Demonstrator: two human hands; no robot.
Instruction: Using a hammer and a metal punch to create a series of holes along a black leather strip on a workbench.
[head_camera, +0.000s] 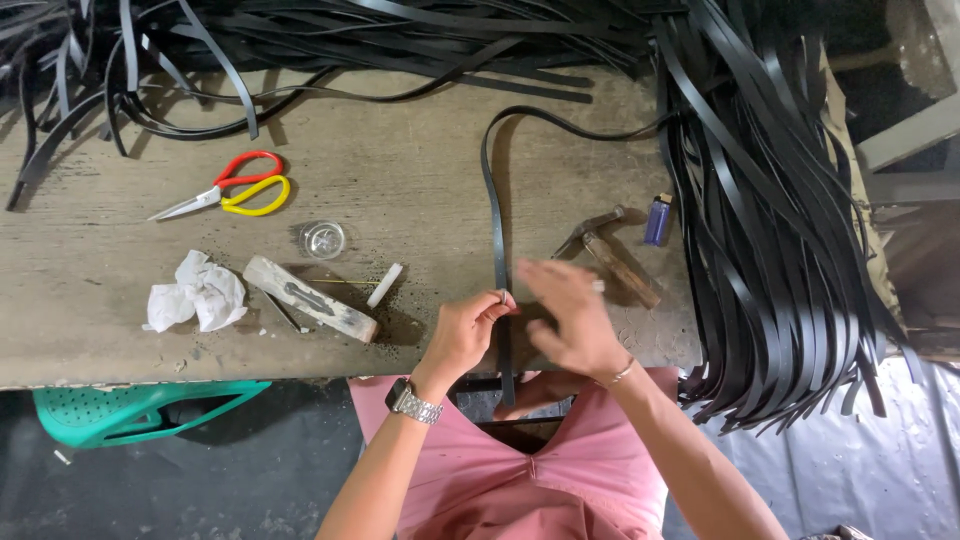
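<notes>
- We pinch the black strap (499, 250) in our left hand (462, 335) (fingertips closed on it) over the surface (420, 180).
- Our right hand (570, 320) hovers open, blurred; we judge it must next steady the strap.

Scissors (232, 190) left of strap (497, 225); hammer (610, 255), lighter (657, 220) right; strap pile (770, 220) far right.

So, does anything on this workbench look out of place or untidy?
Mostly normal. A crumpled white paper lies loose on the table, and small white crumbs are scattered near the wooden block. The black strips hang over the right edge in a thick bundle. The left hand pinches one strip.
</notes>
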